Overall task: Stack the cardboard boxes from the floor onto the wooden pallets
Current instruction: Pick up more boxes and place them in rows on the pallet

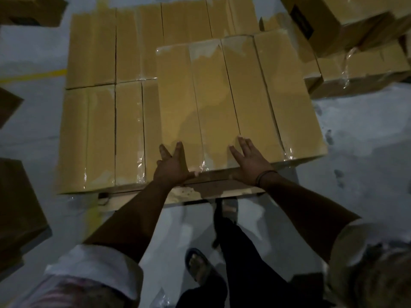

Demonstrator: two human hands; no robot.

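Two layers are taking shape on the pallet. A lower layer of plastic-wrapped cardboard boxes is covering most of it, and a top bundle of four narrow boxes is sitting on that layer at the near right. The rest of the second layer is lying bare, so I judge the task to be well begun but far from finished. More boxes are waiting on the floor: a right-hand heap beyond the pallet and a dark box to the left.

Both hands are lying open on the top bundle's near edge. The left hand is pressing flat with fingers spread and the thumb running along the edge. The right hand is doing the same one box over. Neither is curling round anything, so this looks like squaring the bundle up.

Each narrow box is pointing its long axis away from the person. The seams are leaning slightly left at the far end, a little skewed against those below. Whether the bundle is overhanging at the right, I cannot tell.
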